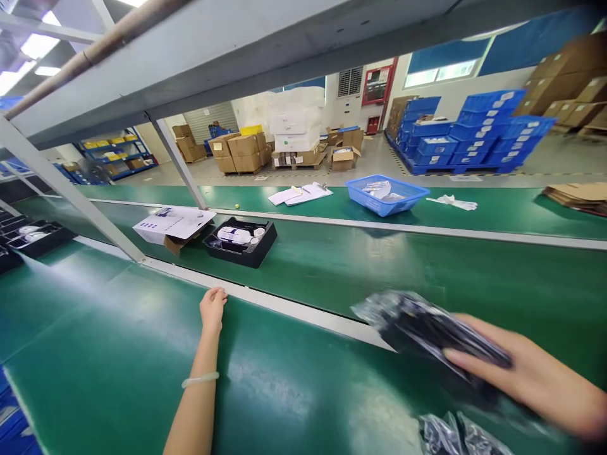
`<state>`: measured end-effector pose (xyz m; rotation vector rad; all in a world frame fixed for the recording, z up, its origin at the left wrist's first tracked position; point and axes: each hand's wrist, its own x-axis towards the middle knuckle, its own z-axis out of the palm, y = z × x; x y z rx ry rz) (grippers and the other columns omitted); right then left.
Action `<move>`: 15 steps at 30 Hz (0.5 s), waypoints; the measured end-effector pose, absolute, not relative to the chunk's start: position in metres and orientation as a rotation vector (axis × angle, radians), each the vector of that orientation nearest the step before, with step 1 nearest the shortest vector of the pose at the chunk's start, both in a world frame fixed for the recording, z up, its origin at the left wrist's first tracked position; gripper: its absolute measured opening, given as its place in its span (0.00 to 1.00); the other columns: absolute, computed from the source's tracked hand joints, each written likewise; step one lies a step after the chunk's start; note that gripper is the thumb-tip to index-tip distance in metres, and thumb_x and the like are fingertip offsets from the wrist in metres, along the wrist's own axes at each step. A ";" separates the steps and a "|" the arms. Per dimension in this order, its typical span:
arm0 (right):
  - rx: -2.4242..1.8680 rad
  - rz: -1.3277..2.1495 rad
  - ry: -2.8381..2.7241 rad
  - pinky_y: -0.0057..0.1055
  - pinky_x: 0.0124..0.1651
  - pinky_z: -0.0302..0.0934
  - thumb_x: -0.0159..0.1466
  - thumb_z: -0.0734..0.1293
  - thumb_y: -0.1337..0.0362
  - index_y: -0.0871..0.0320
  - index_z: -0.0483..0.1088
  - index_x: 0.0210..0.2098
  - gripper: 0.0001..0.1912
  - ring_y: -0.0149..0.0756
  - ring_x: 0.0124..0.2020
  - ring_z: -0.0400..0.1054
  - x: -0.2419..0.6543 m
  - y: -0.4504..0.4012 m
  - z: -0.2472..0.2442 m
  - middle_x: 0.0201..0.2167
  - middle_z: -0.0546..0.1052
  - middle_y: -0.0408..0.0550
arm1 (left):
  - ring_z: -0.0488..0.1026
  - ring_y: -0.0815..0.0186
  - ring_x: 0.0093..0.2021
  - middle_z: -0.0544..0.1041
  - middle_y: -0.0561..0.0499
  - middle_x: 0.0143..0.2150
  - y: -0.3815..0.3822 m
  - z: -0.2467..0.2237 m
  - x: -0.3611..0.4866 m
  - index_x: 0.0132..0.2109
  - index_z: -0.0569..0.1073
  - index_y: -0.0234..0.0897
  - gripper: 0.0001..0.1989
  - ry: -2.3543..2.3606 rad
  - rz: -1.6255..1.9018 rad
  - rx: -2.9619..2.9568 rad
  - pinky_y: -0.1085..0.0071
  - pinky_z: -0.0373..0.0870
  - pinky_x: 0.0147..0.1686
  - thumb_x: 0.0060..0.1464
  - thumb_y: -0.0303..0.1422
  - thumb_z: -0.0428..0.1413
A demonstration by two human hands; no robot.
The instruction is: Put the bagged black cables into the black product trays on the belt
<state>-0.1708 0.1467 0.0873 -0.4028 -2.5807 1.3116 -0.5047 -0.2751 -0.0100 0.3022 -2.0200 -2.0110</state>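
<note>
My right hand (516,370) grips a clear plastic bag with a dark item inside (427,328), held over the metal rail and blurred by motion. My left hand (213,306) rests at the rail's near edge with its fingers curled together; whether anything small is between them is hidden. Below my right hand, more clear plastic bags (458,436) lie on the green surface at the bottom edge. Beyond the rail, a black tray (241,256) holds a white device (234,236) and small white round parts. Beside it is an open white box (175,221).
A blue basket (389,205), papers (301,194), white strips (453,202) and flat cardboard (576,197) lie on the far green strip. Black trays (40,237) are at the left. Metal posts (177,161) rise from the rails, under an overhead beam (237,60).
</note>
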 end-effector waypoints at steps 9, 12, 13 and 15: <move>0.391 0.892 -2.624 0.39 0.51 0.61 0.59 0.70 0.65 0.61 0.69 0.48 0.18 0.46 0.48 0.67 -0.451 0.006 0.181 0.48 0.74 0.50 | 0.73 0.57 0.38 0.75 0.46 0.34 -0.281 -0.039 -0.514 0.36 0.74 0.34 0.09 -2.206 -1.849 0.100 0.62 0.70 0.42 0.49 0.36 0.57; 0.357 0.813 -2.667 0.38 0.53 0.60 0.60 0.69 0.62 0.62 0.66 0.54 0.24 0.47 0.53 0.64 -0.522 -0.035 0.169 0.53 0.71 0.51 | 0.73 0.57 0.36 0.75 0.46 0.34 -0.283 -0.041 -0.516 0.36 0.73 0.34 0.11 -2.243 -1.792 0.066 0.63 0.71 0.39 0.50 0.38 0.55; 0.340 0.780 -2.697 0.38 0.52 0.61 0.60 0.69 0.61 0.61 0.65 0.54 0.24 0.47 0.53 0.64 -0.541 -0.045 0.163 0.53 0.71 0.51 | 0.73 0.57 0.35 0.75 0.46 0.34 -0.284 -0.041 -0.517 0.36 0.73 0.34 0.12 -2.257 -1.773 0.058 0.63 0.71 0.38 0.50 0.39 0.55; 0.305 0.725 -2.757 0.37 0.50 0.62 0.60 0.68 0.62 0.60 0.66 0.53 0.22 0.48 0.51 0.66 -0.572 -0.058 0.150 0.52 0.72 0.51 | 0.73 0.56 0.35 0.75 0.46 0.33 -0.284 -0.042 -0.517 0.36 0.73 0.35 0.13 -2.289 -1.732 0.047 0.63 0.71 0.37 0.49 0.40 0.55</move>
